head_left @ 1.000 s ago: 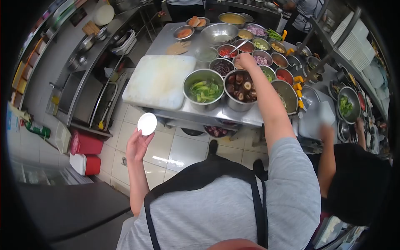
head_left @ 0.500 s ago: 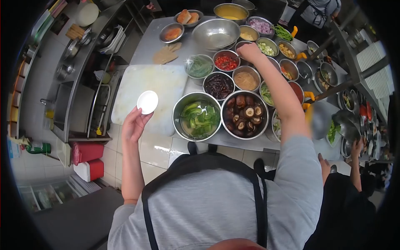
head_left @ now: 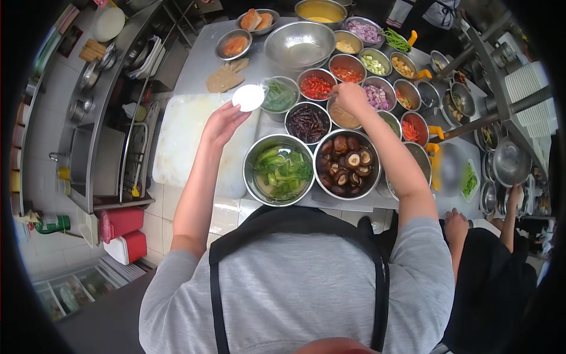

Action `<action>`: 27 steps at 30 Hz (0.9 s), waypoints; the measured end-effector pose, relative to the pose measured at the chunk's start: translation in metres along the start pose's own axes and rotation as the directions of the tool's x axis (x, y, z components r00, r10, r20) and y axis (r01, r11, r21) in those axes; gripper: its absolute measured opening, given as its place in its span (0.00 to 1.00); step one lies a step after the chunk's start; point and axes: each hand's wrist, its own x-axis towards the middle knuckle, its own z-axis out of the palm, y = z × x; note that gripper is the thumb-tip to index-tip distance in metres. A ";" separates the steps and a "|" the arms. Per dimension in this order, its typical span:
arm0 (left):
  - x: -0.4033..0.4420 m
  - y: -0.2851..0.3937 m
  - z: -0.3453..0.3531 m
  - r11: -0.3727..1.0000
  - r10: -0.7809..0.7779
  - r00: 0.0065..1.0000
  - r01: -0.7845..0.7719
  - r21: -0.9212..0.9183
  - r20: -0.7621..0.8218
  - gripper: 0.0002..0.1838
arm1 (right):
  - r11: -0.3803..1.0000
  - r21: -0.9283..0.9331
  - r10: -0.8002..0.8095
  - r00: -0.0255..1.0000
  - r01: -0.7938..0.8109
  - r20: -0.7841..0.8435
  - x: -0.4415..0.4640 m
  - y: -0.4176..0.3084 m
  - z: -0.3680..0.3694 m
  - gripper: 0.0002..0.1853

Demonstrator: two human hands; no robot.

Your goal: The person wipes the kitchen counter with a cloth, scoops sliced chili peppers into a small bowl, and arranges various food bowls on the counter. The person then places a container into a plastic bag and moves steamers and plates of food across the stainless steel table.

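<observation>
Well, white dish (head_left: 248,98) in left hand (head_left: 223,123), right hand (head_left: 352,97) over bowls (head_left: 312,100).

The left hand (head_left: 224,123) has carried the 1 white dish (head_left: 248,98) from beyond the cutting board's (head_left: 194,144) near edge to its far right corner. The right hand (head_left: 350,97) has uncovered the red sauce bowl (head_left: 346,69).

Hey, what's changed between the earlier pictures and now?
The left hand has carried the white dish forward over the cutting board, toward the green strips. The right hand moved forward, then back over the tan paste; its grip is unclear. The spoon no longer shows in the chopped red chilies. The left hand still holds the dish; the mushrooms and soaking greens stayed put.
</observation>
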 end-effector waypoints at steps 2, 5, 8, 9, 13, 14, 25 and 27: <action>0.011 -0.002 0.008 1.000 -0.019 1.000 0.019 0.005 0.000 0.21 | 0.995 0.063 0.075 0.996 -0.078 0.055 0.005 0.000 0.003 0.14; 0.033 -0.008 0.006 0.999 -0.041 0.999 0.041 0.017 0.007 0.21 | 0.952 0.220 0.203 0.977 -0.214 0.071 0.012 0.003 0.011 0.13; 0.052 -0.014 0.005 0.997 -0.067 0.998 0.068 0.024 -0.011 0.22 | 0.899 0.384 0.187 0.978 -0.209 0.093 0.015 0.024 0.024 0.12; 0.058 -0.016 0.006 0.997 -0.067 0.998 0.067 0.021 -0.009 0.22 | 0.858 0.452 0.210 0.969 -0.245 0.126 0.015 0.027 0.024 0.11; 0.078 -0.020 0.015 0.989 -0.090 0.996 0.088 0.116 0.008 0.20 | 0.787 0.528 0.293 0.946 -0.319 0.136 0.001 0.032 0.013 0.11; 0.082 -0.020 0.019 0.984 -0.088 0.996 0.086 0.154 0.009 0.18 | 0.787 0.527 0.297 0.946 -0.321 0.134 0.000 0.036 0.010 0.11; 0.118 -0.050 0.079 0.977 -0.165 0.982 0.149 0.154 0.097 0.18 | 0.975 0.209 0.011 0.922 0.076 -0.387 -0.033 -0.022 -0.066 0.08; 0.120 -0.054 0.082 0.983 -0.177 0.976 0.168 0.081 0.129 0.17 | 0.963 -0.232 -0.237 0.846 0.138 -0.478 -0.037 -0.033 -0.073 0.05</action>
